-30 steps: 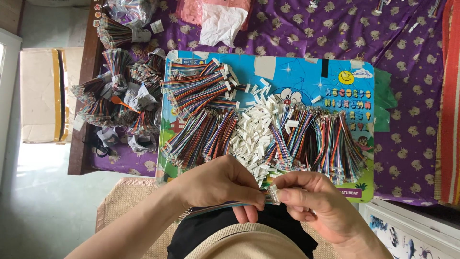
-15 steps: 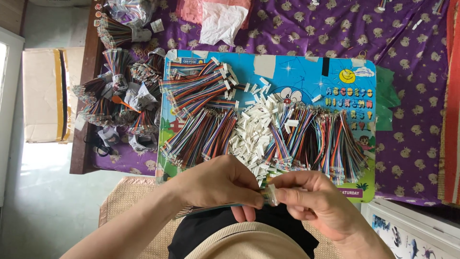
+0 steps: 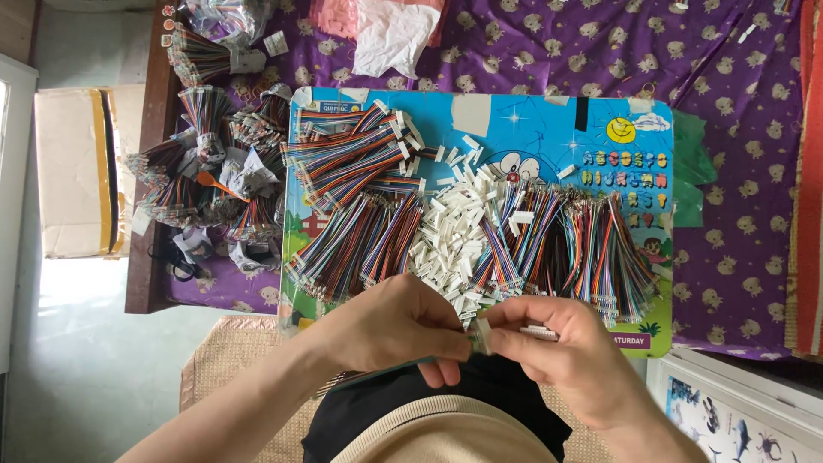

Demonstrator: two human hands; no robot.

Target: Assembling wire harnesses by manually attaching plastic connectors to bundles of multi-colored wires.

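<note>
Left hand [image 3: 403, 321]: fingers curled and pinched on a flat strip of multicoloured wires [image 3: 377, 375], which trailed down-left over the lap.
Right hand [image 3: 557, 343]: thumb and fingertips closed on a small white connector housing [image 3: 482, 334], held against the wire ends; a second white piece showed between its fingers.
Location of work piece: in the air between both hands, just below the near edge of the board.
Handling, judged: wires light, limp and springy, best gripped close to the tips; housing light, hard, smooth and easily dropped, best held by its flat sides.
Work surface: blue cartoon-printed board [image 3: 549, 120] lying on the desk.
On board, centre: heap of loose white housings [image 3: 450, 236].
On board, left: bundles of wire strips [image 3: 351, 223], some already capped in white.
On board, right: further wire bundles [image 3: 591, 240], bare-ended.
Beyond board, left: tied wire bundles [image 3: 206, 171] in a pile.
Covering: purple patterned cloth [image 3: 737, 103].
</note>
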